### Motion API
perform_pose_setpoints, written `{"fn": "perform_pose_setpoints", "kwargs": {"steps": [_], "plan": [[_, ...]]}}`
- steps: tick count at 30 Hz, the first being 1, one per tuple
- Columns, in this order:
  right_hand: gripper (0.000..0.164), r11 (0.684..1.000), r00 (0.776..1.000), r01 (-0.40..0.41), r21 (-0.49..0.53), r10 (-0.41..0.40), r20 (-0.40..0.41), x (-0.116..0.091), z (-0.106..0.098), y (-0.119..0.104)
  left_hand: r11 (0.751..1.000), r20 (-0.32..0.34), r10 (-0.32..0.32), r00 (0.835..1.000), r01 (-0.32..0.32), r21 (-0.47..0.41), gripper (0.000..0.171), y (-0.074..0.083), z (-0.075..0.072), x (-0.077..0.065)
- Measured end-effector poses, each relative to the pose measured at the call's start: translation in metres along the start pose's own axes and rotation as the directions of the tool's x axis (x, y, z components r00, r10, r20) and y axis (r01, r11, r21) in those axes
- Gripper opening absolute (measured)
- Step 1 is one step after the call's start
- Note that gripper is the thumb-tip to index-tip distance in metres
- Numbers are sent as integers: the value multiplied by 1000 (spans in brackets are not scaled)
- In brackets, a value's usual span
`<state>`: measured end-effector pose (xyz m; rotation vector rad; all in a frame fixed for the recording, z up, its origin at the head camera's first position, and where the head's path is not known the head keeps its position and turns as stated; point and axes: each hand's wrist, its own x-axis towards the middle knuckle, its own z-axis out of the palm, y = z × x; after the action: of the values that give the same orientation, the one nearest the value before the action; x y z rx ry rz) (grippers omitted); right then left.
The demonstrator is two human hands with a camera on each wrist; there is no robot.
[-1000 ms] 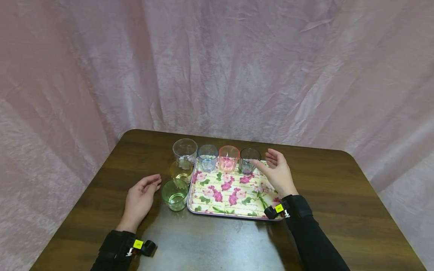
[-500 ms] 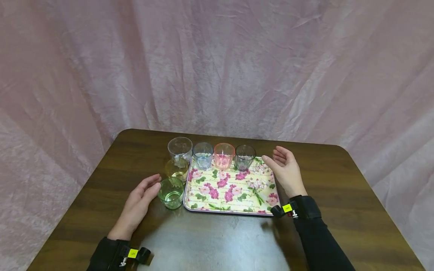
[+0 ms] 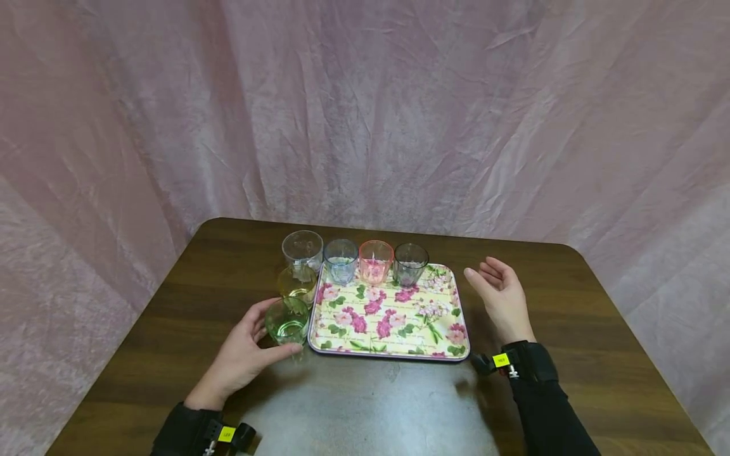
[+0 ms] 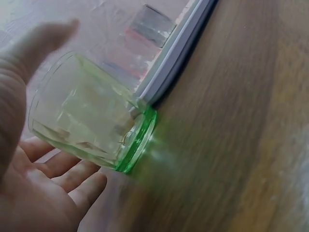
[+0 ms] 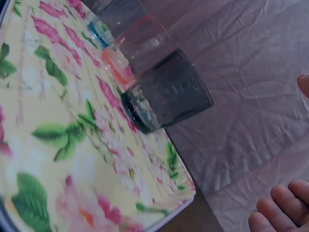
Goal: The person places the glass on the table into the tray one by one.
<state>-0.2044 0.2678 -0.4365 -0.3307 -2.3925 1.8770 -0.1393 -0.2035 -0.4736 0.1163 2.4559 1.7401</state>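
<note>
A green glass [image 3: 287, 322] stands upright on the table beside the left edge of a floral tray [image 3: 365, 342]. Around it is my left hand [image 3: 236, 361], thumb on the near side and fingers on the far side. In the left wrist view the thumb is apart from the green glass [image 4: 82, 113], and the fingers are loosely spread beside it. My right hand [image 3: 503, 304] hovers right of the tray, fingers loosely bent, holding nothing. Blue [image 3: 341, 265], pink-rimmed [image 3: 375, 266] and dark grey [image 3: 410, 267] glasses stand in a row along the tray's back edge.
Behind the green glass stand a yellow glass [image 3: 298, 282] and a clear glass [image 3: 303, 246], lined up beside the tray's left edge. A brown wooden table [image 3: 576, 354] lies under everything. Pink curtain [image 3: 365, 114] hangs behind it.
My left hand has moved right, from beside the green glass to around it, with the thumb swung to its near side. My right hand has drawn away rightward from the dark grey glass.
</note>
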Motion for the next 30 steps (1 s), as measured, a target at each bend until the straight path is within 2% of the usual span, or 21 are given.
{"fn": "perform_pose_setpoints", "kwargs": {"steps": [9,14,18,22,30], "plan": [[84,999,996,-38,13,39,-78,-5,-9,13,1000,-18,-11,1000,11,13,93,-2,3,2],[68,999,994,-38,-9,37,-105,-8,-10,25,999,-32,-30,999,31,21,90,-1,4,2],[61,999,994,-40,-32,37,-105,-11,-10,34,1000,-33,-13,999,14,26,89,0,3,1],[59,999,994,-40,-32,37,-102,-15,-10,40,999,-45,15,999,-13,37,84,3,-1,0],[51,999,995,-32,-1,32,-93,-19,-7,51,999,-61,31,998,-29,34,81,15,-15,-3]]}}
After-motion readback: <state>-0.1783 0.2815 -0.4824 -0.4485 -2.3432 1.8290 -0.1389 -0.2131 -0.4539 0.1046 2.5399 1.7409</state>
